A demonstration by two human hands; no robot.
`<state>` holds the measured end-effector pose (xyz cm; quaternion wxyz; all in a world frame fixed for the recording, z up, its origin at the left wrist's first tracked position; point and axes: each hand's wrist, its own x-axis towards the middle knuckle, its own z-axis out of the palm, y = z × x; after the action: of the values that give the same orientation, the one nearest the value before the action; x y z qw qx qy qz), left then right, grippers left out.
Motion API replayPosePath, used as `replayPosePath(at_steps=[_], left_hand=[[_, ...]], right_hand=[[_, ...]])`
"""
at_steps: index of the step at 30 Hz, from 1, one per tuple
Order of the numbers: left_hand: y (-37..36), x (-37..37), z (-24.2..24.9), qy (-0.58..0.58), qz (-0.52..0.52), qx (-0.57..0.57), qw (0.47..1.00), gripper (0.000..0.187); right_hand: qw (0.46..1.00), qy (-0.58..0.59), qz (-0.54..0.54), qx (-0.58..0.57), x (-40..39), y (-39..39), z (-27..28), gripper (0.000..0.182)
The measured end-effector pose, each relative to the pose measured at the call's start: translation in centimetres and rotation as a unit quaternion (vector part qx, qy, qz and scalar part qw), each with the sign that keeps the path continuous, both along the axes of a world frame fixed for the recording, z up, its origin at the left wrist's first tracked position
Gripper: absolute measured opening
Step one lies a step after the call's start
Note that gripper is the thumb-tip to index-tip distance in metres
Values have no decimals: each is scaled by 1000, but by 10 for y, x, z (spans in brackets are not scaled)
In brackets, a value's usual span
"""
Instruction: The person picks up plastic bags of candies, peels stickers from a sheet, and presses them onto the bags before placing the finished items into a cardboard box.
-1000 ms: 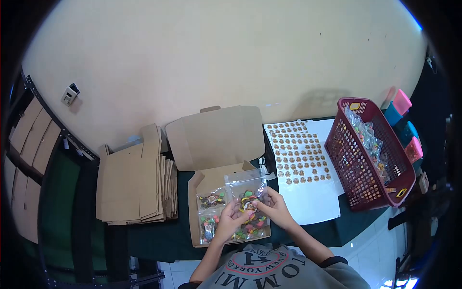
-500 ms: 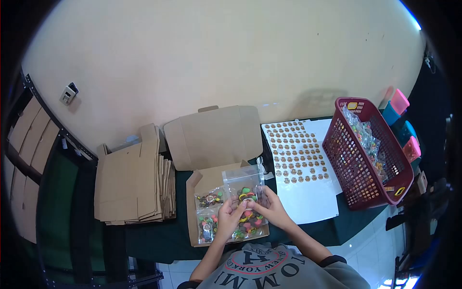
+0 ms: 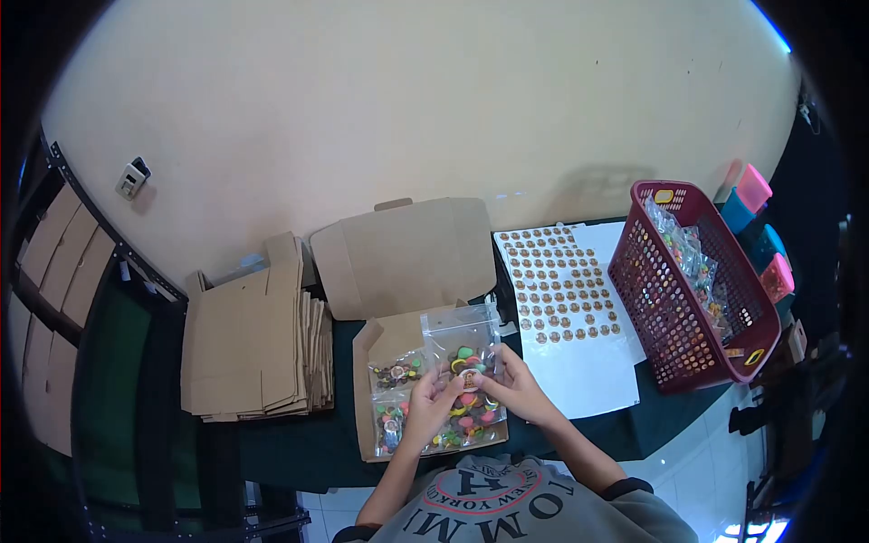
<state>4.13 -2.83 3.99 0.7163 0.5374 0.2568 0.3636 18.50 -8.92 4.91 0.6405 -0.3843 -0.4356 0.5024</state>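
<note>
My left hand (image 3: 431,402) and my right hand (image 3: 515,385) both grip a clear plastic bag (image 3: 463,337) of colourful small pieces, held upright over an open cardboard box (image 3: 380,342). A round sticker sits on the bag's front between my fingertips. Inside the box lie other filled clear bags (image 3: 396,374), some with a round sticker on them. The box's lid (image 3: 405,255) stands folded back behind it.
A white sheet of round brown stickers (image 3: 561,294) lies right of the box. A dark red plastic basket (image 3: 688,317) holding filled bags stands at the far right. A stack of flat cardboard blanks (image 3: 252,335) lies at the left. The table has a dark green cover (image 3: 290,448).
The bag has dropped slightly and my fingers have shifted over its front around the sticker. Both hands keep hold of it over the box.
</note>
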Motion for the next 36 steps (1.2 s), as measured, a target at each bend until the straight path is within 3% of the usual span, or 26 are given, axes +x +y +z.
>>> replayPosePath(at_steps=[8, 15, 18, 20, 25, 28, 33, 36], left_hand=[[1, 4, -4, 6, -13, 3, 1000, 31], [8, -6, -7, -4, -61, -14, 998, 33], [2, -5, -6, -3, -66, -7, 998, 34], [-1, -2, -7, -1, -66, -13, 998, 35], [-5, -3, -13, 14, -64, -2, 998, 36], [-14, 2, -21, -17, -28, 14, 999, 35], [-10, 4, -20, 25, 9, 30, 999, 29], [-7, 3, -16, 34, -5, 13, 999, 29]], right_hand=[[998, -67, -21, 3, 5, -2, -11, 32], [997, -45, 22, -50, 13, -8, -5, 37], [995, -80, -5, -62, 6, -8, 2, 35], [978, -167, -115, -54, -2, -5, 3, 32], [967, -196, -143, -83, 0, -4, 8, 17], [967, -199, -126, -99, 3, -9, 1, 23], [970, -188, -127, -84, 4, -6, -12, 23], [987, -93, -68, -109, 9, -4, -8, 22]])
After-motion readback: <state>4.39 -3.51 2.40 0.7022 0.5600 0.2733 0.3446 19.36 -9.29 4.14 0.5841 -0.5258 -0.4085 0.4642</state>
